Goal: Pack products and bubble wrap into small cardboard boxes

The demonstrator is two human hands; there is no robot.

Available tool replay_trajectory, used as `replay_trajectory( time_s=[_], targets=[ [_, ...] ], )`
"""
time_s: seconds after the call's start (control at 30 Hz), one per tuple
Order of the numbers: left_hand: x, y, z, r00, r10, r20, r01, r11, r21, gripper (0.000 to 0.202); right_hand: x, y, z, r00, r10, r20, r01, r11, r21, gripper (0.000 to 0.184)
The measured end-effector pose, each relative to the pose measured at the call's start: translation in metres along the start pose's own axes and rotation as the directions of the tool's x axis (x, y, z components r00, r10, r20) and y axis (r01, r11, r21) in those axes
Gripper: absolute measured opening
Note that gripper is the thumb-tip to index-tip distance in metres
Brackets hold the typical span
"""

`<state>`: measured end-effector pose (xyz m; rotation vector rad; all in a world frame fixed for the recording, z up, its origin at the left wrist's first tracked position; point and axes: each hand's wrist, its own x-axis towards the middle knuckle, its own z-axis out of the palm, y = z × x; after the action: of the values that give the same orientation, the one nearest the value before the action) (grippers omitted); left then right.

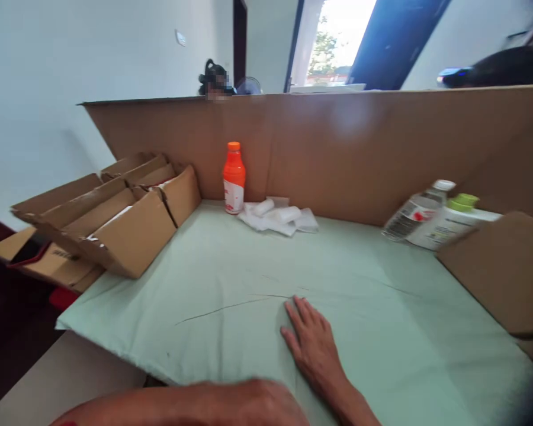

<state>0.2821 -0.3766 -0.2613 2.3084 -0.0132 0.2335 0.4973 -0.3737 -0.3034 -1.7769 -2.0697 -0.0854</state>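
Palm down on the pale green cloth (195,266) lies my right hand (313,346), its fingers stretched out and slightly apart. A thin dark line (224,307), like a thread or hair, runs across the cloth to near its fingertips; I cannot tell whether they touch it. At the bottom edge, my left hand (266,405) and forearm cross in from the left. It is blurred and its fingers are hidden.
Cardboard boxes with compartments (133,236) stand at the left. An orange bottle (234,177) and white rolls and packets (278,216) sit before a cardboard wall (328,154). Right: a clear bottle (415,214), a green-capped white bottle (448,225), a cardboard piece (501,272). A person (215,80) is behind.
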Motion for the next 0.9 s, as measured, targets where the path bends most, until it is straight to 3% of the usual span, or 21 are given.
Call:
replay_trajectory(
  time_s=[0.03, 0.07, 0.13, 0.2, 0.3, 0.37, 0.43, 0.5, 0.57, 0.63, 0.7, 0.8, 0.83, 0.87, 0.9],
  targets=[
    [-0.021, 0.003, -0.033, 0.975, -0.115, -0.192, 0.129, 0.990, 0.063, 0.038, 0.004, -0.016, 0.005, 0.995, -0.096, 0.035, 0.096, 0.995, 0.013, 0.048],
    [-0.044, 0.006, -0.067, 0.912, -0.202, -0.356, 0.268, 0.953, 0.145, 0.039, 0.004, -0.028, 0.007, 0.981, -0.184, 0.064, 0.182, 0.983, 0.033, 0.051],
    [-0.090, 0.009, -0.134, 0.696, -0.240, -0.677, 0.545, 0.790, 0.280, 0.040, 0.001, -0.044, 0.006, 0.946, -0.309, 0.097, 0.302, 0.950, 0.080, 0.056],
    [-0.132, 0.009, -0.194, 0.460, -0.176, -0.871, 0.787, 0.536, 0.307, 0.041, -0.004, -0.050, 0.001, 0.929, -0.354, 0.110, 0.341, 0.933, 0.117, 0.057],
    [-0.177, 0.006, -0.257, 0.199, -0.117, -0.973, 0.974, 0.132, 0.183, 0.050, -0.007, -0.050, -0.006, 0.937, -0.325, 0.128, 0.306, 0.940, 0.150, 0.053],
    [-0.192, 0.006, -0.278, 0.056, -0.209, -0.976, 0.998, -0.009, 0.059, 0.057, -0.006, -0.050, -0.009, 0.943, -0.303, 0.136, 0.281, 0.946, 0.159, 0.051],
    [-0.198, 0.009, -0.283, -0.029, -0.291, -0.956, 0.999, -0.047, -0.016, 0.060, -0.006, -0.050, -0.010, 0.947, -0.295, 0.126, 0.275, 0.948, 0.159, 0.050],
    [-0.196, 0.012, -0.275, -0.022, -0.309, -0.951, 1.000, -0.008, -0.020, 0.061, -0.006, -0.050, -0.009, 0.949, -0.298, 0.103, 0.282, 0.948, 0.148, 0.049],
    [-0.192, 0.015, -0.260, 0.059, -0.286, -0.956, 0.997, 0.073, 0.040, 0.060, -0.007, -0.050, -0.008, 0.950, -0.300, 0.080, 0.288, 0.948, 0.136, 0.048],
    [-0.184, 0.020, -0.241, 0.175, -0.233, -0.957, 0.972, 0.197, 0.130, 0.057, -0.007, -0.050, -0.007, 0.953, -0.298, 0.061, 0.288, 0.948, 0.135, 0.046],
    [-0.173, 0.028, -0.222, 0.323, -0.151, -0.934, 0.901, 0.351, 0.255, 0.052, -0.007, -0.050, -0.007, 0.957, -0.284, 0.058, 0.273, 0.950, 0.150, 0.046],
    [-0.150, 0.049, -0.197, 0.578, -0.005, -0.816, 0.674, 0.566, 0.474, 0.048, -0.008, -0.051, -0.008, 0.969, -0.240, 0.054, 0.226, 0.955, 0.194, 0.045],
    [-0.142, 0.057, -0.190, 0.646, 0.043, -0.762, 0.580, 0.622, 0.526, 0.050, -0.009, -0.050, -0.008, 0.977, -0.208, 0.044, 0.195, 0.958, 0.210, 0.045],
    [-0.135, 0.065, -0.183, 0.688, 0.090, -0.720, 0.495, 0.667, 0.556, 0.053, -0.012, -0.050, -0.009, 0.986, -0.163, 0.022, 0.153, 0.961, 0.229, 0.046],
    [-0.131, 0.072, -0.177, 0.698, 0.137, -0.703, 0.432, 0.702, 0.566, 0.056, -0.014, -0.049, -0.010, 0.994, -0.107, 0.001, 0.103, 0.963, 0.251, 0.046]
  ],
)
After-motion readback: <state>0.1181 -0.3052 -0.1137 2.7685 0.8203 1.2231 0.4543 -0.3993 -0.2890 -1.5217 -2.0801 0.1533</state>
